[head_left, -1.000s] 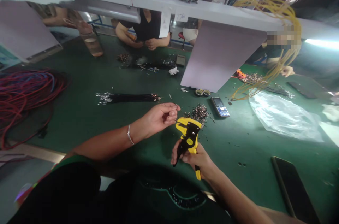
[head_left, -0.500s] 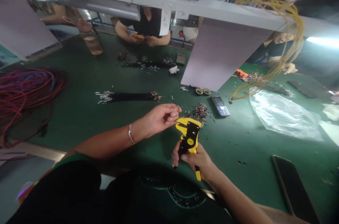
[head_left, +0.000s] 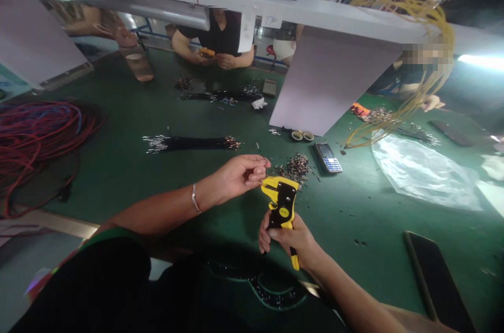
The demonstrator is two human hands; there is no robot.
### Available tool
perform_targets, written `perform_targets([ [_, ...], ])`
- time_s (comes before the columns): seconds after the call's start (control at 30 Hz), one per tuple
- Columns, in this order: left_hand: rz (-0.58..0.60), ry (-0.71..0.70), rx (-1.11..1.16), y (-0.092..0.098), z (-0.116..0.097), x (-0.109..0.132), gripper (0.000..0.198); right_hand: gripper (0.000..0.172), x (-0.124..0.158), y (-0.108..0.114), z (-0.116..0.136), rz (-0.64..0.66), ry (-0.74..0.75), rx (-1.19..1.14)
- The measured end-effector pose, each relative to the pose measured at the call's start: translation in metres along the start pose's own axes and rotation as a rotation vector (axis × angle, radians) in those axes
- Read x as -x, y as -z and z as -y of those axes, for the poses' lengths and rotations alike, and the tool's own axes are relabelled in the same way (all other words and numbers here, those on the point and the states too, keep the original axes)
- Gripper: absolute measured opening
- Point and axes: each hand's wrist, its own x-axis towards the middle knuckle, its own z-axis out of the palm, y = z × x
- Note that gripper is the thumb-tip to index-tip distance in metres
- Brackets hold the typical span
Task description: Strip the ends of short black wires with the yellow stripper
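My left hand [head_left: 242, 174] is curled at the middle of the green mat [head_left: 220, 201], its fingertips pinching a thin short wire that is mostly hidden. A silver bangle [head_left: 193, 198] circles that wrist. My right hand [head_left: 289, 238] grips a yellow and black automatic wire stripper [head_left: 281, 203] by its handles, jaws up, just right of my left fingertips. A heap of small cut metal-ended wire pieces [head_left: 294, 168] lies just beyond the stripper.
A bundle of black wires [head_left: 191, 144] lies left of centre. Nearby are a keypad phone [head_left: 327, 157], tape rolls [head_left: 301, 136] and a smartphone [head_left: 435, 283]. Red cable [head_left: 39, 133] lies left, yellow wire [head_left: 409, 86] and a plastic bag [head_left: 423, 173] right. A co-worker's hands [head_left: 214, 59] hold a yellow tool opposite.
My right hand and the stripper have shifted slightly right and down. My left hand has moved a little right. The co-worker opposite now holds a yellow tool higher up.
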Motion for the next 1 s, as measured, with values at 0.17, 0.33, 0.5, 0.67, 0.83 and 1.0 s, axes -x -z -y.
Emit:
perform_targets([
  [0.17,0.005,0.005,-0.001,0.0,0.001,0.001,0.013,0.026,0.0,0.0,-0.001,-0.013,-0.007,-0.018],
  [0.33,0.01,0.006,0.001,0.0,0.001,0.0,0.013,0.028,0.0,0.001,-0.002,-0.03,-0.012,-0.011],
  [0.5,0.001,0.003,-0.016,0.001,0.002,-0.002,0.012,0.03,-0.001,0.003,-0.004,-0.036,-0.009,0.001],
  [0.67,-0.005,-0.018,-0.054,0.002,0.003,-0.002,0.009,0.032,-0.001,0.008,-0.011,-0.086,0.014,0.102],
  [0.83,0.004,-0.053,-0.149,-0.002,0.0,0.005,0.008,0.027,0.001,0.014,-0.02,-0.214,0.07,0.311],
  [1.0,0.007,-0.103,-0.242,-0.004,0.0,0.013,0.01,0.02,0.003,0.01,-0.015,-0.329,0.048,0.508],
])
